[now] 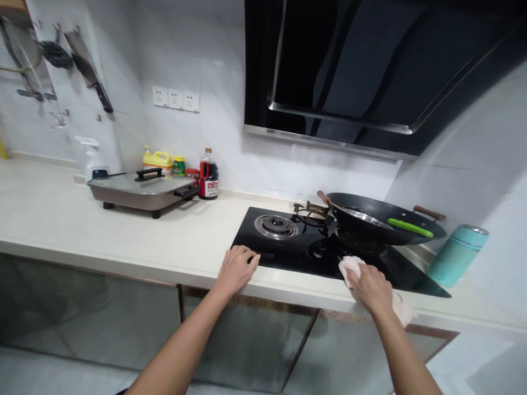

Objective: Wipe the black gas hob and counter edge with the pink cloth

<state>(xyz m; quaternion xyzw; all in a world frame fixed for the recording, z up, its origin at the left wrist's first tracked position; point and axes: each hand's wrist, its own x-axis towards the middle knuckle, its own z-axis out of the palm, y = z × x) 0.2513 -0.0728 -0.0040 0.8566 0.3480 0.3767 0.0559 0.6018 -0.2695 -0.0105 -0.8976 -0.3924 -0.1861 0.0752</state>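
Observation:
My right hand (374, 289) is closed round a white cloth (351, 269) and presses it on the front edge of the black glass gas hob (296, 263). Part of the same cloth hangs out behind the wrist. My left hand (237, 267) holds nothing; it rests at the hob's front left corner, thumb apart from the fingers. The left burner (276, 226) is bare, and its pan support (313, 213) sits behind it, off to the right. A black wok (395, 233) with wooden handles stands over the right burner, with a green-handled utensil (410, 227) in it.
A turquoise flask (458, 255) leans at the hob's right. On the left counter (197, 241) stand a lidded electric pan (144, 192), a soy sauce bottle (208, 175) and a white spray bottle (94, 159). A dark range hood (349, 71) overhangs the hob. Knives (88, 71) hang on the wall.

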